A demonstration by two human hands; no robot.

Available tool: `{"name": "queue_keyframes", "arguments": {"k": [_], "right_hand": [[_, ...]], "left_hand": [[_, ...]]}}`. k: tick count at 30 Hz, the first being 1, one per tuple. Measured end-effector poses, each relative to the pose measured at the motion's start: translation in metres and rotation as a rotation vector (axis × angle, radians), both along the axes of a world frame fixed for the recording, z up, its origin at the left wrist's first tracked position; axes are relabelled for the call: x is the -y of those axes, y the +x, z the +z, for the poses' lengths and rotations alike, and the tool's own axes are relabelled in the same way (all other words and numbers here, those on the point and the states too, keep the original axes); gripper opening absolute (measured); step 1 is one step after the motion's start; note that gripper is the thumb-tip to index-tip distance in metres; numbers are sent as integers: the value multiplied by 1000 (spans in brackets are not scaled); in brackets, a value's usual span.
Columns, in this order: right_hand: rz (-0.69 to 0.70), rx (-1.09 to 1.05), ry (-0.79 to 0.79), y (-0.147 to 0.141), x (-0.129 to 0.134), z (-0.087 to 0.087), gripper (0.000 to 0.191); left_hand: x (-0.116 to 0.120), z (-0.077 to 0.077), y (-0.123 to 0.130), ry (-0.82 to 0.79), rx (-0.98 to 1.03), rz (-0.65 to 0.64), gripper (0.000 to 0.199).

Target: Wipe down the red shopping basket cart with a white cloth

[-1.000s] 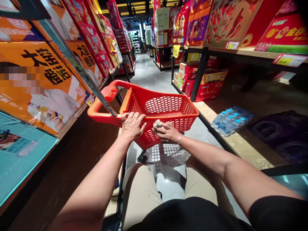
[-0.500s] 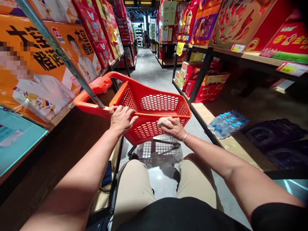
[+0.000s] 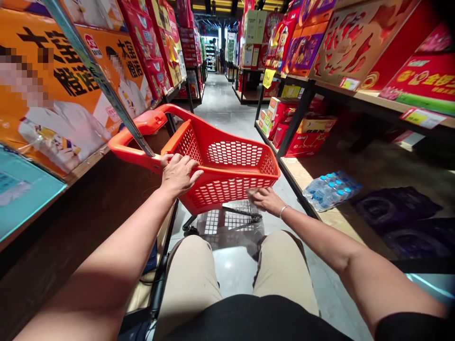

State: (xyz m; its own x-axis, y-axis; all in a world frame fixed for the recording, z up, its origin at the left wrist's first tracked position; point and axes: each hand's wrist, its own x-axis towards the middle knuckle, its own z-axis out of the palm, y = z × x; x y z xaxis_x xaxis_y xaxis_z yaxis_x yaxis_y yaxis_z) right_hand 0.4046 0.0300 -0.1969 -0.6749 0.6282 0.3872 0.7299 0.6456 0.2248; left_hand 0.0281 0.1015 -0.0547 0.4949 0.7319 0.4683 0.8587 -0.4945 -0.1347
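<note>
The red shopping cart (image 3: 231,190) stands crosswise just ahead of the person's knees (image 3: 192,260), its handle end to the left. The left hand (image 3: 179,174) grips the cart's near rim, fingers over the top and thumb spread outside. The right hand (image 3: 267,201), fingers curled round a small blurred wad (image 3: 252,192), is by the low right part of the cart's near side; whether it touches is unclear. Left of the cart are orange boxes (image 3: 94,90); right of it, bottled water (image 3: 330,190) lies on a low shelf (image 3: 296,171).
</note>
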Motion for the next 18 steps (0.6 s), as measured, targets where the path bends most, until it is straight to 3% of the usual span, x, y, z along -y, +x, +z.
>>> {"name": "queue_keyframes", "arguments": {"k": [3, 8, 10, 15, 18], "right_hand": [[9, 36, -12, 14, 9, -2, 15], [-133, -222, 194, 23, 3, 30, 32], [-150, -216, 208, 25, 2, 24, 25], [-75, -58, 40, 33, 24, -13, 21], [-89, -192, 122, 37, 29, 6, 25]], "left_hand": [[0, 0, 1, -8, 20, -10, 36], [-1, -1, 3, -7, 49, -11, 37], [-1, -2, 4, -1, 48, -14, 37], [-1, -2, 3, 5, 37, -25, 35], [-3, -2, 2, 4, 26, -20, 33]]}}
